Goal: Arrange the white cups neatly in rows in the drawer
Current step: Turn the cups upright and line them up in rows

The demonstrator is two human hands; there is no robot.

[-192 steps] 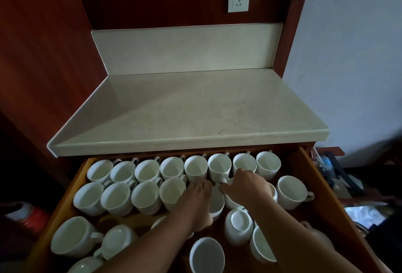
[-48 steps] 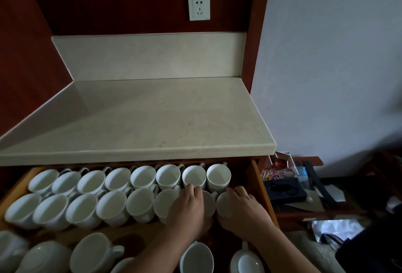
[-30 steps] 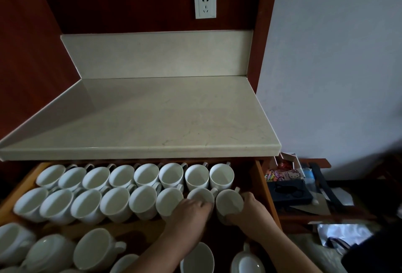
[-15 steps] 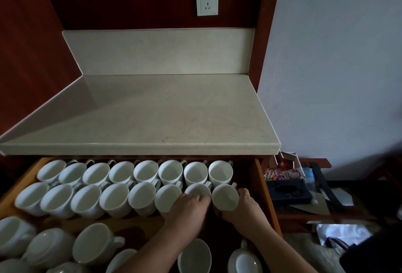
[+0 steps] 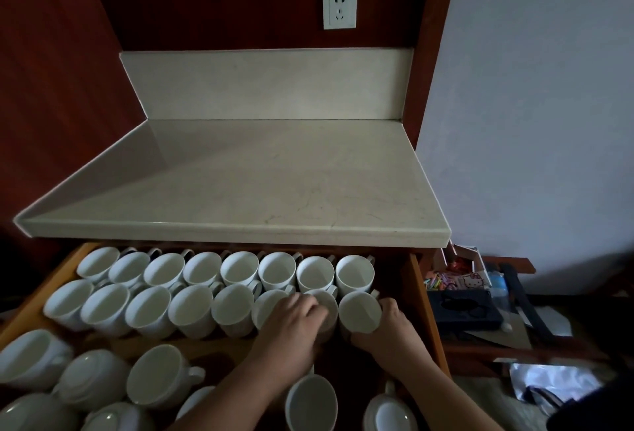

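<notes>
The open wooden drawer (image 5: 424,296) holds many white cups. A back row of cups (image 5: 236,267) stands upright under the counter edge, and a second row (image 5: 151,310) stands just in front of it. My right hand (image 5: 391,334) grips the last cup (image 5: 358,312) at the right end of the second row. My left hand (image 5: 291,324) rests on top of the neighbouring cup (image 5: 326,300), which is mostly hidden beneath it. Loose cups (image 5: 161,375) lie scattered across the front of the drawer, some on their sides or upside down.
A pale stone counter (image 5: 240,187) overhangs the back of the drawer. A wall socket (image 5: 339,8) sits above it. To the right, a low wooden shelf (image 5: 487,345) carries a dark tray (image 5: 463,308), a box of colourful small items (image 5: 456,281) and papers.
Both hands have pushed the last two cups of the second row back against the first row. The view has shifted slightly to the right since the oldest frame.
</notes>
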